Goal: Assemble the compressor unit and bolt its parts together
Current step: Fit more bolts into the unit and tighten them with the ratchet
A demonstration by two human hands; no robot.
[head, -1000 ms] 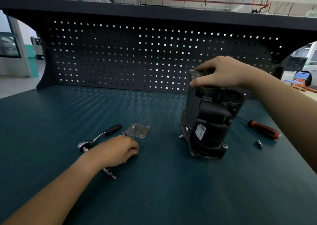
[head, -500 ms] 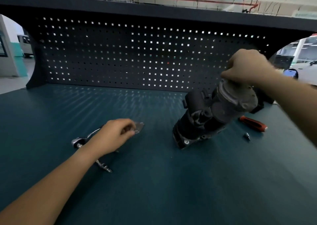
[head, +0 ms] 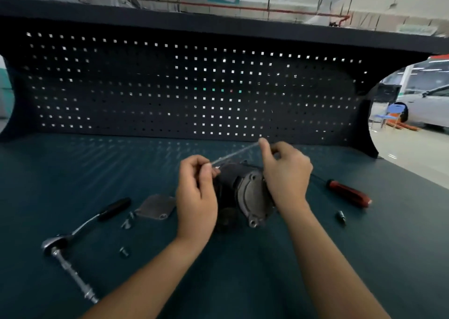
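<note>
— Now, where does the unit sit?
— Dark cast-metal compressor with a round grey end cover [head: 250, 197] lies on its side on the teal workbench [head: 243, 282]. Cover faces the wearer; long axis runs away toward the back.
— Hands?
— Both just above the compressor, flanking it. Left hand [head: 196, 197] pinches the lower end of a thin silvery rod [head: 233, 154], probably a long through-bolt. Right hand [head: 286, 173] pinches its higher end. Rod is blurred; no thread legible.
— Relation the next move turns on?
— Rod slants up to the right, crosswise over the compressor, which lies directly below the grip. Judgement: it must swing into line with the body's long axis before entering a hole. Left hand's end is lower, nearer the body.
— Change from earlier?
— One second ago the compressor stood upright under the right hand, then it was tilting; now flat. Left hand has left the flat grey metal plate [head: 155, 207], just left of the compressor. Black-handled steel ratchet [head: 80, 228] lies farther left, red-handled screwdriver [head: 349, 193] to the right.
</note>
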